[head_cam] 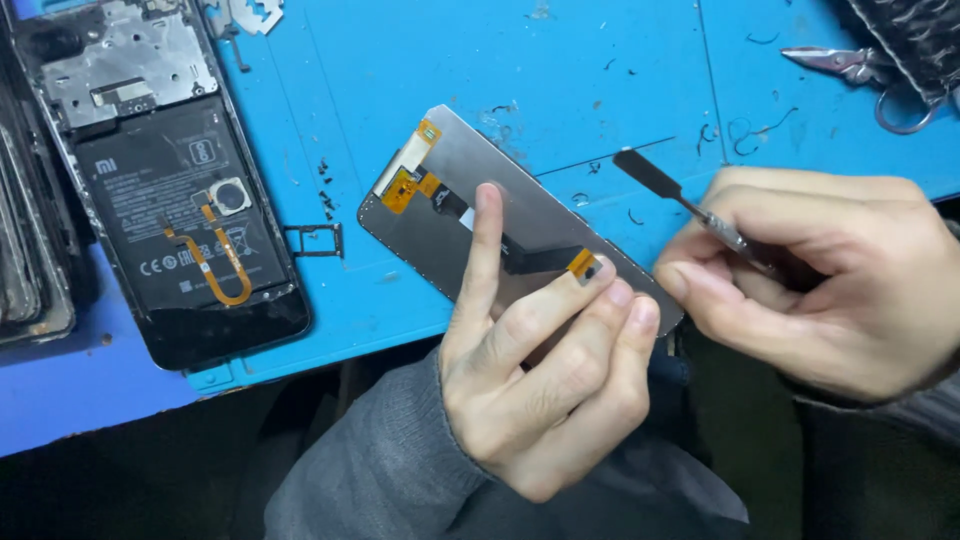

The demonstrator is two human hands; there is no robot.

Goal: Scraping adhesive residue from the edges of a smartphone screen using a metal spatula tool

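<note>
Two hands work a detached phone screen panel over the blue desk.

The left hand (540,370) has its grip clamped on the screen panel (520,215), held back side up, tilted above the desk (600,70) edge; the right hand (830,280) grips a flat metal pry tool (665,192) closed, blade near the panel's edge; an opened phone body (170,190) lies well apart at left; a small card tray (315,240) rests between.

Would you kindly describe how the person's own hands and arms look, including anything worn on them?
Both hands are bare, with no gloves, rings or watch in view. The left hand comes out of a grey knitted sleeve with a ribbed cuff. The right hand shows only a sliver of similar grey cuff at the wrist. Nails are short and unpainted.
</note>
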